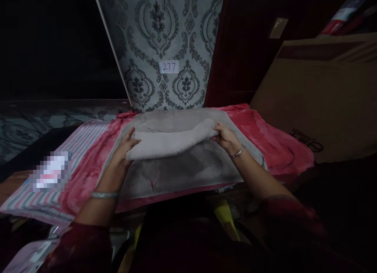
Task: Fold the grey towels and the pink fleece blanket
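A folded white towel-like cloth [173,142] is stretched sideways between my two hands, its right end higher than its left. My left hand [125,147] grips the left end, thumb and fingers around its edge. At the other end, my right hand [225,137] pinches the corner between thumb and fingers. Under the white cloth lies a grey cloth [182,177] with a small pink mark near its front left. I cannot tell whether the white cloth touches the grey one.
Red plush fabric [265,139] and a striped cloth [88,135] spread around the grey cloth. A large cardboard box [321,100] stands at right, with a bottle [344,16] above it. A dark screen [59,45] is at left. Patterned wallpaper [188,41] bears a "277" label [169,66].
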Demonstrator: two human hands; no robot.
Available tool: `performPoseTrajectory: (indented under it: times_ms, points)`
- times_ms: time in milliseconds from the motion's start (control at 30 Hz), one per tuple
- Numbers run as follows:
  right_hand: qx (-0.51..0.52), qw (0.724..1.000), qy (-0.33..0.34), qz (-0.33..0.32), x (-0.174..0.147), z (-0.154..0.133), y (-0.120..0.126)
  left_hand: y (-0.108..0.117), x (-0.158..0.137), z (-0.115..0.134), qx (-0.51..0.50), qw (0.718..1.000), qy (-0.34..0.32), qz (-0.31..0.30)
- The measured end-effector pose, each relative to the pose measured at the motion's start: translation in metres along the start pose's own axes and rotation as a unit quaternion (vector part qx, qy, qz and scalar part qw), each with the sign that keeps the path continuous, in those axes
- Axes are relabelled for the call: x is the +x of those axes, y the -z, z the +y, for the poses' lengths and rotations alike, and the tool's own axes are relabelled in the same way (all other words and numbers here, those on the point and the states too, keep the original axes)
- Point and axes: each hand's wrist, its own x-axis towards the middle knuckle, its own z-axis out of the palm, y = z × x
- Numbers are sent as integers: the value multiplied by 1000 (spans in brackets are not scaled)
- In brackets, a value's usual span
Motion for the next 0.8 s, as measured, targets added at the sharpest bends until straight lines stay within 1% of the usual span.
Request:
performPoseTrajectory:
  times_ms: [67,133,167,200,233,267,300,367,400,433,467,533,567,600,667,733,767,800]
  points:
    - [-4,999,27,-18,25,-21,-3,-12,-6,17,-23,999,-32,12]
    - [-1,998,50,-37,42,-29,2,-21,-23,18,-69,994,-84,15]
    - [9,998,56,-37,46,-26,8,-24,-35,11,-99,989,-106,7]
    - [26,998,53,-28,49,-19,15,-26,-50,-2,-125,985,-119,-8]
    - [47,998,43,-12,49,-8,22,-27,-65,-19,-149,982,-116,-24]
    - [67,997,28,6,47,6,30,-27,-81,-39,-154,984,-78,-48]
    - [85,996,9,25,43,22,38,-25,-95,-60,-139,988,-20,-63]
    - [116,992,-26,48,33,54,51,-16,-118,-99,-105,988,86,-80]
    - [133,989,-40,56,28,67,57,-10,-124,-113,-98,984,124,-81]
    - [152,985,-53,64,23,78,61,-2,-128,-123,-93,981,149,-82]
    - [170,980,-67,74,18,86,64,7,-129,-128,-84,980,164,-80]
    - [190,974,-87,91,10,97,66,26,-123,-123,-31,983,167,-70]
    - [191,973,-92,92,6,100,65,35,-117,-116,13,986,152,-60]
    - [190,973,-94,89,2,103,64,42,-109,-107,61,990,123,-45]
    - [195,973,-94,76,-9,109,58,51,-91,-87,145,989,24,-13]
    - [202,972,-104,63,-25,117,51,47,-68,-68,197,977,-83,5]
    - [203,971,-112,55,-34,121,47,40,-55,-60,216,969,-121,4]
    - [202,971,-119,44,-43,125,44,32,-42,-53,233,962,-145,-1]
